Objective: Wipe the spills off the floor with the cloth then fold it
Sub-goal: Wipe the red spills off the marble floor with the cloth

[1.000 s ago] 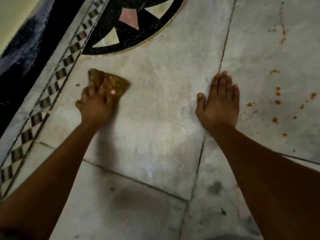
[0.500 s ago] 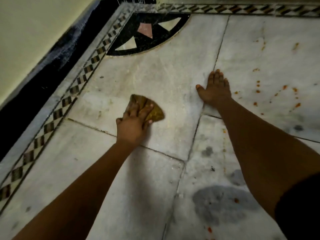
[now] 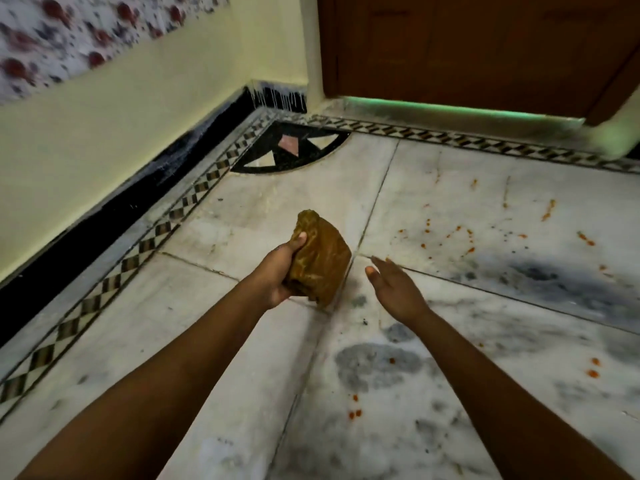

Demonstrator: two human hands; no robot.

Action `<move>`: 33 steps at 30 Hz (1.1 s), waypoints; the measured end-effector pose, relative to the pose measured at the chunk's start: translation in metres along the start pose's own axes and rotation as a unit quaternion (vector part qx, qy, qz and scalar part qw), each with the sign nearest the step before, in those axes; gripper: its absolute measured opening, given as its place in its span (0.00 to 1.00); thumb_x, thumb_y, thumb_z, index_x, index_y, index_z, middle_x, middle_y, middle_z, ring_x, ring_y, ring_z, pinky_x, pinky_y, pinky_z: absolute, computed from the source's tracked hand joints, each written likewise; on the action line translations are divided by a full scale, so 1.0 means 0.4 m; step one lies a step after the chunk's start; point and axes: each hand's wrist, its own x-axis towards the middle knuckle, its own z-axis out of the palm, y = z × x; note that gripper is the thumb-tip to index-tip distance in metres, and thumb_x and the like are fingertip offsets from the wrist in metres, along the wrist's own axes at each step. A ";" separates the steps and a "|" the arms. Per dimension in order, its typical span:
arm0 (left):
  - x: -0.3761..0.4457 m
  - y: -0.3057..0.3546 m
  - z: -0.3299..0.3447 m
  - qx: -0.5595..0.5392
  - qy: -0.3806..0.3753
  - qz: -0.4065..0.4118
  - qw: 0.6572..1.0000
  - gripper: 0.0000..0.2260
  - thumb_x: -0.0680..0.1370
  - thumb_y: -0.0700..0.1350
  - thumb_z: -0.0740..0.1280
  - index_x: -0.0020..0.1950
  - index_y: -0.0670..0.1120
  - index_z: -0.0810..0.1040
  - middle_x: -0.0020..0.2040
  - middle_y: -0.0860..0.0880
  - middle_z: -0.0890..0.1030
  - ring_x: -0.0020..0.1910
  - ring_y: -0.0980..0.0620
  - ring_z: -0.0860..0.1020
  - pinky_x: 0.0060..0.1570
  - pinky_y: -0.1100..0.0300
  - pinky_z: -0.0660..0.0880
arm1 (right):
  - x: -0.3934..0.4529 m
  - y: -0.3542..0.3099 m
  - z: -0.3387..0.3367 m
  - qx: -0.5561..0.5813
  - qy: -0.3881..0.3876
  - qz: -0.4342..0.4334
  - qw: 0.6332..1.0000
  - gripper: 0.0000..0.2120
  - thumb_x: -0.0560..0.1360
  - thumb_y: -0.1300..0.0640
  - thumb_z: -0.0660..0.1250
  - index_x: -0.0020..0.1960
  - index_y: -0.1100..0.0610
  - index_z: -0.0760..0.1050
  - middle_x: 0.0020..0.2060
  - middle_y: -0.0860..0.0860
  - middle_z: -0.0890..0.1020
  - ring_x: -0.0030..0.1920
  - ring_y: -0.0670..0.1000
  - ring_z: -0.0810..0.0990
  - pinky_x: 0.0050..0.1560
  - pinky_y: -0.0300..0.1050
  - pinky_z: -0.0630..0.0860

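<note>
A bunched brown cloth (image 3: 320, 259) is held up off the marble floor (image 3: 221, 344) by my left hand (image 3: 277, 271), which grips it from below with the thumb on its left side. My right hand (image 3: 394, 287) hovers just to the right of the cloth, palm toward it, fingers straight and slightly blurred, holding nothing. Orange-red spill spots (image 3: 460, 237) are scattered over the floor tiles to the right, and a few more spots (image 3: 355, 412) lie near the bottom centre.
A yellow wall (image 3: 114, 133) with a black skirting (image 3: 114, 202) runs along the left. A brown door (image 3: 485, 46) stands at the back. A checkered border (image 3: 114, 282) and a dark corner inlay (image 3: 287, 152) edge the floor. Grey smudges (image 3: 377, 365) mark the tiles.
My left hand has lifted the cloth off the floor and bunched it. My right hand has left the floor and come in beside the cloth. The view has risen toward the door.
</note>
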 end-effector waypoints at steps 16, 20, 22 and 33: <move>-0.144 0.038 0.280 -0.016 -0.120 0.013 0.993 0.13 0.80 0.49 0.55 0.51 0.44 0.76 0.49 0.41 0.78 0.48 0.42 0.76 0.44 0.48 0.74 | -0.243 -0.103 -0.280 0.510 0.142 0.204 0.824 0.15 0.80 0.51 0.59 0.60 0.60 0.73 0.53 0.57 0.79 0.53 0.58 0.78 0.43 0.50 0.77; -0.111 -0.030 0.311 0.046 -0.097 -0.014 0.994 0.09 0.81 0.45 0.56 0.50 0.43 0.74 0.44 0.44 0.75 0.43 0.45 0.75 0.39 0.51 0.73 | -0.288 -0.035 -0.315 0.365 0.207 0.225 0.879 0.15 0.79 0.51 0.61 0.56 0.61 0.77 0.51 0.58 0.81 0.51 0.58 0.79 0.44 0.51 0.79; -0.106 -0.068 0.333 0.062 -0.105 -0.030 0.992 0.10 0.81 0.44 0.55 0.54 0.42 0.73 0.45 0.44 0.77 0.43 0.45 0.76 0.37 0.51 0.73 | -0.293 -0.013 -0.331 0.286 0.242 0.229 0.899 0.16 0.78 0.50 0.62 0.51 0.64 0.78 0.47 0.61 0.82 0.49 0.61 0.80 0.49 0.55 0.79; -0.143 -0.100 0.464 0.138 -0.246 0.055 0.958 0.14 0.79 0.54 0.60 0.59 0.48 0.77 0.54 0.48 0.82 0.51 0.49 0.80 0.52 0.53 0.75 | -0.299 0.015 -0.359 0.394 0.264 0.202 0.857 0.10 0.76 0.57 0.66 0.46 0.64 0.79 0.44 0.61 0.81 0.37 0.54 0.79 0.42 0.45 0.79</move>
